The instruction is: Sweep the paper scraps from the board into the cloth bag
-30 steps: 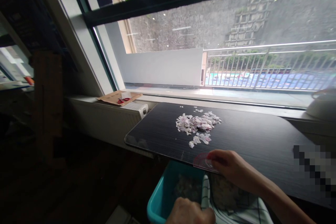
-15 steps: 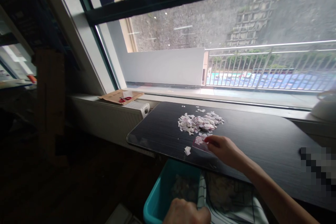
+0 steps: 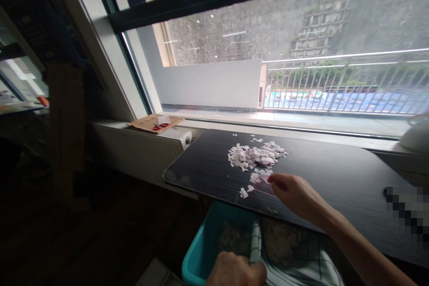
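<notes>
My right hand point(image 3: 288, 192) is closed at the fingertips on a thin, see-through pinkish card point(image 3: 265, 187), held low at the black tabletop. Small white paper scraps point(image 3: 256, 178) lie at the card's far left side. Just beyond is a larger heap of paper scraps point(image 3: 254, 155), and a little clump of scraps point(image 3: 243, 193) sits near the table's front edge. My left hand point(image 3: 236, 270) is a fist at the bottom, over the teal bin point(image 3: 197, 250). The edge of a white checked cloth bag point(image 3: 256, 239) runs up to its thumb; what the fist grips is hidden.
The black table point(image 3: 321, 170) stands against a large window. Left of it, red-handled scissors point(image 3: 157, 127) lie on brown paper point(image 3: 140, 123) on the sill, above a white radiator point(image 3: 179, 136). A cardboard piece point(image 3: 65, 120) stands upright in the dark left area. A pixelated patch covers the right edge.
My right hand has moved slightly right with the card. A few scraps now lie between the small clump and the card. The left fist has barely shifted.
</notes>
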A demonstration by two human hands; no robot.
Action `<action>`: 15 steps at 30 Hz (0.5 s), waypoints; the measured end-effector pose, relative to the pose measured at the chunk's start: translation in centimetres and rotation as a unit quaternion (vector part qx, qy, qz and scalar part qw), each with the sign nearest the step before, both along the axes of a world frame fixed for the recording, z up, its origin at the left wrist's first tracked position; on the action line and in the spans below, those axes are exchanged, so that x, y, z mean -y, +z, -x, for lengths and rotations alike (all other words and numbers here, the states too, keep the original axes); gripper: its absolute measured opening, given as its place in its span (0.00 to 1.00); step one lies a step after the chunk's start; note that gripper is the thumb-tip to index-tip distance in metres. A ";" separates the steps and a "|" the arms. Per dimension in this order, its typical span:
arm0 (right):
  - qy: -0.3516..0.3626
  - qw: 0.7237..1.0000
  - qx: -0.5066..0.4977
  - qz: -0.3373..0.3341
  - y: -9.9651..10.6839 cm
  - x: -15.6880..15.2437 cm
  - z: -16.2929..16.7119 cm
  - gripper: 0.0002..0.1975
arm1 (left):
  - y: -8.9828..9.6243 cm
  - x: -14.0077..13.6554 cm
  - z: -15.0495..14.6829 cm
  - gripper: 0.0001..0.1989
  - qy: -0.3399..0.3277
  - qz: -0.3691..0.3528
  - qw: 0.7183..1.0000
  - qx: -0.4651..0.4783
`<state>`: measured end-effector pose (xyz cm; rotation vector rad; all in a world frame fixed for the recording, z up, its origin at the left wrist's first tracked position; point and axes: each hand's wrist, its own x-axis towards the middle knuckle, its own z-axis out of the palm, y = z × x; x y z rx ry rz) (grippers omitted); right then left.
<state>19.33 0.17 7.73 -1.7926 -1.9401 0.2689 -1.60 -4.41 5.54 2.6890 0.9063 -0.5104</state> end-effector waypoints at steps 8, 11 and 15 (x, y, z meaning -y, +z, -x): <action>0.035 0.999 -0.007 0.000 0.1 0.6 0.3 0.15 | -1.0 -0.3 0.5 0.14 0.008 -0.013 1.000 0.025; 0.023 1.000 -0.001 -0.005 0.1 0.8 0.1 0.14 | -0.7 -0.3 0.5 0.12 0.017 -0.011 1.000 0.019; 0.052 0.998 -0.024 -0.015 -0.1 1.0 0.4 0.15 | -0.2 -0.2 0.5 0.11 0.025 -0.001 1.000 0.008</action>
